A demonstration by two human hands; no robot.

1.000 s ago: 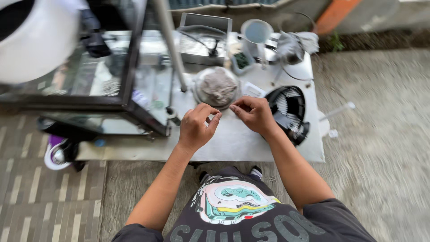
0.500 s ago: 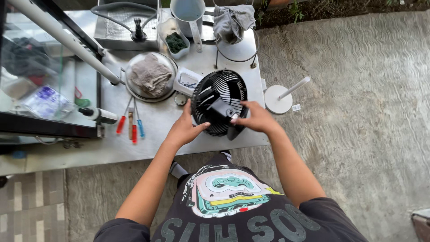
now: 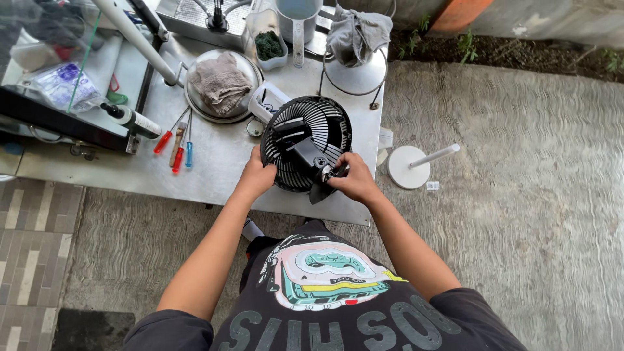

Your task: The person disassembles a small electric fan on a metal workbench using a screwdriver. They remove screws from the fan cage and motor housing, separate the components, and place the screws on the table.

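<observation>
Black fan head [image 3: 305, 143] lying grille-down on the steel table [image 3: 221, 156], near its front edge, motor housing and neck bracket facing up. Left hand [image 3: 255, 179] closed on the lower left rim of the grille, steadying it. Right hand [image 3: 351, 181] closed around the neck end of the housing at the lower right; exact finger contact partly hidden. Judged as mid-way through dismantling or refitting: head already apart from its stand, white round base with pole [image 3: 416, 166] lying on the concrete floor [image 3: 520, 195] well apart from the table. Grille not yet off; no tool in either hand.

Surroundings:
- 3 screwdrivers [image 3: 177, 144], red, wooden and blue handles, left of the fan, within reach
- Round metal tray [image 3: 194, 104] holding a grey rag [image 3: 221, 81], behind and left of the fan
- White plug-like part [image 3: 266, 101] just beside the grille's upper left edge
- Small tub of dark green material [image 3: 268, 47] and a metal cup [image 3: 298, 16] at the far edge
- Wire stand draped with grey cloth [image 3: 357, 32] behind the fan

Obstructions: tray and white part crowding the far side of the fan; near side unobstructed
</observation>
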